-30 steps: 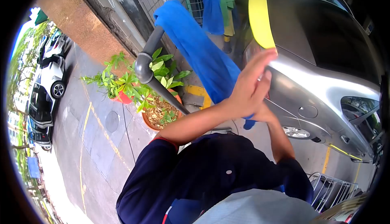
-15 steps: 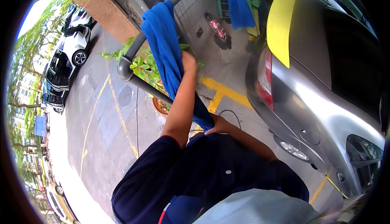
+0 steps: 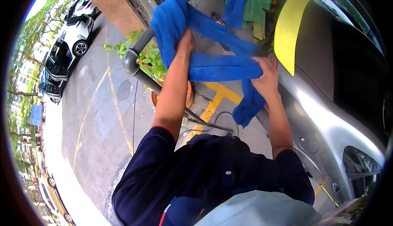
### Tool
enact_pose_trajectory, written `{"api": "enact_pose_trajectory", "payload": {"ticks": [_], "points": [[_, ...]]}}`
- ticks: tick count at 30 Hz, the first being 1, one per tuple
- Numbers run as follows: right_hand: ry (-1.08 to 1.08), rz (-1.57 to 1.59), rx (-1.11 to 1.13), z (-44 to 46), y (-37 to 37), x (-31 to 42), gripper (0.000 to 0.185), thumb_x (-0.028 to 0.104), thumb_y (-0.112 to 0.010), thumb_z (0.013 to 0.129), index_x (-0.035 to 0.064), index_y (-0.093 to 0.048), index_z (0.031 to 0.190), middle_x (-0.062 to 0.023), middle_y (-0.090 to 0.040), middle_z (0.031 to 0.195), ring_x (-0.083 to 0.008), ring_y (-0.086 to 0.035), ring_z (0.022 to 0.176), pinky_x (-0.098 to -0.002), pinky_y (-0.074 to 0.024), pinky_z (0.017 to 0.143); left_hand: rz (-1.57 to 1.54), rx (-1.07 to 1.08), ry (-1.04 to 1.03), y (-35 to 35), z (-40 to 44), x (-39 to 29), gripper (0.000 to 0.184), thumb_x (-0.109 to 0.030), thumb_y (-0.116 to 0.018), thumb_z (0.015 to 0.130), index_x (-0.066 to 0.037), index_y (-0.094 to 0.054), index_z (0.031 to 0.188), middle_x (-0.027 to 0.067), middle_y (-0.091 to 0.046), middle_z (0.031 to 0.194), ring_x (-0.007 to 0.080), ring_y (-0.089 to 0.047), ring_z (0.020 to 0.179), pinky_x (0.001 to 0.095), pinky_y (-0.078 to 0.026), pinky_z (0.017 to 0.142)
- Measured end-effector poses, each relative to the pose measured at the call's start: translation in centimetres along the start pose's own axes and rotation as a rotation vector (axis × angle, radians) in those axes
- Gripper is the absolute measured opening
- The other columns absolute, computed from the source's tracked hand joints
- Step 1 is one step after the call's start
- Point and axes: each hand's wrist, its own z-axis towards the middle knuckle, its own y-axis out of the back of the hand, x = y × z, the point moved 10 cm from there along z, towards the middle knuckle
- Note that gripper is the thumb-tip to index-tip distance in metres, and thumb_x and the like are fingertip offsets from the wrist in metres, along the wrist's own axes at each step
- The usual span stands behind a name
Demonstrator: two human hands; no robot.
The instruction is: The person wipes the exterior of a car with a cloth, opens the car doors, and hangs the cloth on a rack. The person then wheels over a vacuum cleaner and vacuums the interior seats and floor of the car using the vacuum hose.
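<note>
While your left hand (image 3: 185, 42) reaches up to the dark pipe rail (image 3: 143, 41), your right hand (image 3: 267, 77) holds the blue cloth (image 3: 223, 67) out toward the silver car (image 3: 327, 115). The cloth hangs bunched over the rail, and two bands of it stretch across the gap between your hands, with a loose tail dangling below your right one. The rail's rounded elbow (image 3: 131, 61) sits to the left of your left forearm, above the potted plant (image 3: 152, 64). On the right, your open room ends close by: your right hand is near the car's rear, just beside the tip of the yellow strip (image 3: 288, 31). More open ground (image 3: 102, 115) lies left of the rail, while green cloths (image 3: 257, 5) hang beyond the upper band.

Your left arm runs nearly straight up from its sleeve, wrist against the bunched cloth; its fingers are hidden behind the fabric, so you cannot tell how that grip is set. Your right forearm rises steeply with a slight lean inward, the back of the hand showing and the fingers closed on the cloth, slightly blurred.
</note>
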Motion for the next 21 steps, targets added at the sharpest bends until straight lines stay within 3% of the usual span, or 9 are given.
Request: {"api": "enact_pose_trajectory", "payload": {"ticks": [1,4,7,10,11,14,16,17,21], "points": [[0.104,-0.053,-0.070,1.6,1.4,1.6,0.044,0.000,-0.071,0.063,0.0093,-0.064,0.105,-0.0124,-0.064,0.094,-0.0337,-0.063,0.088,-0.0378,-0.0508,0.072,-0.019,-0.021,-0.009,-0.4,-0.2,-0.8,0.027,-0.027,-0.062,0.094,-0.007,-0.059,0.113,0.0063,-0.064,0.086,0.0124,-0.062,0.072,0.0256,-0.052,0.060],[0.407,-0.329,-0.254,3.8,3.4,4.7,0.041,0.008,-0.074,0.064,0.0124,-0.066,0.103,-0.0081,-0.062,0.093,-0.0298,-0.063,0.090,-0.0374,-0.0498,0.070,-0.051,0.371,0.079,-3.4,-0.4,-1.5,0.033,-0.030,-0.063,0.093,-0.006,-0.059,0.115,0.0072,-0.064,0.086,0.0148,-0.062,0.075,0.0276,-0.051,0.065],[0.296,-0.680,-0.491,7.0,4.7,3.4,0.040,0.011,-0.073,0.066,0.0186,-0.067,0.105,-0.0083,-0.059,0.092,-0.0283,-0.061,0.094,-0.0355,-0.0488,0.071,0.104,0.662,0.163,-5.8,-1.4,-1.5,0.039,-0.032,-0.065,0.092,-0.004,-0.059,0.117,0.0080,-0.064,0.086,0.0171,-0.061,0.077,0.0296,-0.051,0.070],[-0.006,-0.539,-0.220,13.4,1.2,-4.3,0.031,0.024,-0.065,0.080,0.0213,-0.065,0.111,-0.0092,-0.060,0.096,-0.0342,-0.064,0.088,-0.0429,-0.0516,0.074,0.303,0.684,0.144,-7.0,-3.7,-2.4,0.050,-0.045,-0.060,0.092,-0.002,-0.060,0.117,0.0094,-0.065,0.088,0.0190,-0.062,0.082,0.0328,-0.050,0.078],[0.017,-0.511,-0.183,14.8,-0.7,-5.1,0.030,0.026,-0.062,0.083,0.0196,-0.065,0.112,-0.0101,-0.062,0.102,-0.0370,-0.064,0.088,-0.0433,-0.0522,0.075,0.365,0.672,0.129,-7.5,-4.1,-2.7,0.055,-0.051,-0.057,0.093,-0.001,-0.061,0.116,0.0100,-0.066,0.089,0.0195,-0.062,0.085,0.0340,-0.050,0.082],[0.178,-0.107,-0.005,16.1,-7.8,-2.4,0.032,0.008,-0.058,0.084,0.0128,-0.064,0.115,-0.0155,-0.063,0.109,-0.0377,-0.062,0.098,-0.0393,-0.0506,0.085,-0.085,0.827,0.558,-8.4,-3.3,3.5,0.064,-0.058,-0.047,0.095,0.001,-0.060,0.115,0.0123,-0.067,0.092,0.0199,-0.063,0.088,0.0370,-0.050,0.083],[0.313,0.265,0.369,13.9,-14.2,0.6,0.040,0.000,-0.054,0.081,0.0059,-0.061,0.121,-0.0173,-0.061,0.120,-0.0355,-0.056,0.116,-0.0407,-0.0447,0.098,-0.238,0.902,0.544,-8.3,-3.1,4.0,0.059,-0.054,-0.047,0.096,0.001,-0.061,0.111,0.0125,-0.067,0.092,0.0205,-0.064,0.084,0.0347,-0.052,0.078],[0.469,0.226,0.321,12.4,-16.0,0.9,0.040,0.002,-0.057,0.083,0.0027,-0.059,0.122,-0.0159,-0.060,0.125,-0.0317,-0.055,0.120,-0.0385,-0.0418,0.102,-0.316,0.937,0.537,-8.1,-3.4,4.0,0.056,-0.052,-0.046,0.097,0.001,-0.062,0.109,0.0126,-0.067,0.092,0.0208,-0.064,0.081,0.0336,-0.053,0.076],[0.179,0.543,0.442,12.2,-16.2,0.3,0.045,0.011,-0.062,0.087,0.0036,-0.053,0.131,-0.0119,-0.056,0.133,-0.0274,-0.053,0.122,-0.0358,-0.0394,0.104,-0.489,0.965,0.362,-7.1,-3.3,2.7,0.044,-0.041,-0.045,0.100,-0.001,-0.062,0.106,0.0115,-0.066,0.094,0.0223,-0.065,0.082,0.0329,-0.054,0.075]]}}
